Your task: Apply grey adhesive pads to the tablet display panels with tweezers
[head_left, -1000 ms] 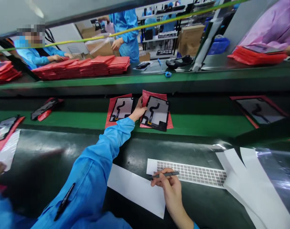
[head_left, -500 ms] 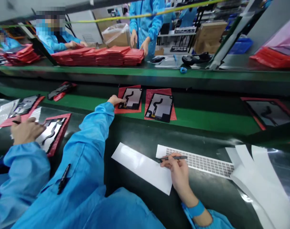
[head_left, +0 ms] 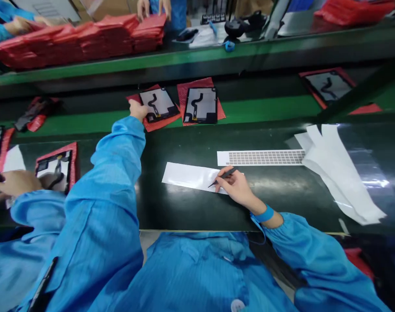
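Observation:
My left hand (head_left: 138,109) reaches across the bench, its fingers against the left edge of a dark tablet-shaped panel (head_left: 158,104) lying on a red sheet. No grip shows. A matching panel (head_left: 200,105) lies on another red sheet just to the right. My right hand (head_left: 234,187) is shut on a slim black pen (head_left: 225,177), its tip just above a long white paper strip (head_left: 190,177). A blue wrist strap (head_left: 264,214) circles that wrist. Behind the pen lies a white sheet with a grid of small grey labels (head_left: 265,157).
Loose white paper strips (head_left: 334,173) lie on the dark green bench (head_left: 184,212) at right. A co-worker's hand (head_left: 15,182) is over a panel (head_left: 57,167) at left. Red stacks (head_left: 80,41) line the far shelf, behind which stand a co-worker's hands (head_left: 151,6).
My view has tilted down, shifting everything up. My left hand has moved left from between the panels to the left panel's edge. My right hand has moved from the label sheet onto the white strip.

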`<state>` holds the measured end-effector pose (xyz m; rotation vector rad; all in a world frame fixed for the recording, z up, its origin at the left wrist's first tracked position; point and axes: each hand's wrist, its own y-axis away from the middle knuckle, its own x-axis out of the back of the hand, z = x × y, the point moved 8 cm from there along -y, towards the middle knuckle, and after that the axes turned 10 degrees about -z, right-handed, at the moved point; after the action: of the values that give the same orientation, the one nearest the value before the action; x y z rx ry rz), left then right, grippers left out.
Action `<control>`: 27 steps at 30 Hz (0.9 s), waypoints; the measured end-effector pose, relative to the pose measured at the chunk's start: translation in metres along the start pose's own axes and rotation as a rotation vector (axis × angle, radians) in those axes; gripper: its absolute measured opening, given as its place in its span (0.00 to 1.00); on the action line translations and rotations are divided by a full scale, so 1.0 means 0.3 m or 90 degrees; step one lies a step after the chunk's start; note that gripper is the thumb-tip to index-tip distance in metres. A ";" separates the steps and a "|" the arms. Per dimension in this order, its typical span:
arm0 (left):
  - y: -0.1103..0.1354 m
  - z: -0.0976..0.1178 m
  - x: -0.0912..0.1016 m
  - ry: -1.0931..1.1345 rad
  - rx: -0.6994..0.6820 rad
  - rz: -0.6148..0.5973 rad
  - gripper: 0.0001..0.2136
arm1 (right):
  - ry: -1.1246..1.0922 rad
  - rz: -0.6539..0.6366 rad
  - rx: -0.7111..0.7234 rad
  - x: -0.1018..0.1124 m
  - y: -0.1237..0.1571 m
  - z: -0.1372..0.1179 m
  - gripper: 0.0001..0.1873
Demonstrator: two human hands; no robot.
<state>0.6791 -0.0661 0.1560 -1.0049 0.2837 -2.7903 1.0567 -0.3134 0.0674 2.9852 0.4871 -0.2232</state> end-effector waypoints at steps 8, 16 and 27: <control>0.066 -0.058 0.175 0.233 0.183 0.183 0.17 | 0.012 -0.068 -0.013 -0.010 -0.072 -0.013 0.25; 0.618 0.080 0.141 0.341 0.155 0.061 0.21 | -0.047 -0.022 -0.006 0.051 -0.072 -0.041 0.23; 1.018 0.111 -0.171 0.263 0.214 -0.239 0.17 | 0.054 0.113 0.076 0.316 -0.074 -0.149 0.18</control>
<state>0.7663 -0.3551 0.0790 -0.4360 -0.3577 -3.2107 1.1440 -0.2576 0.0943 3.1415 0.2214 -0.1129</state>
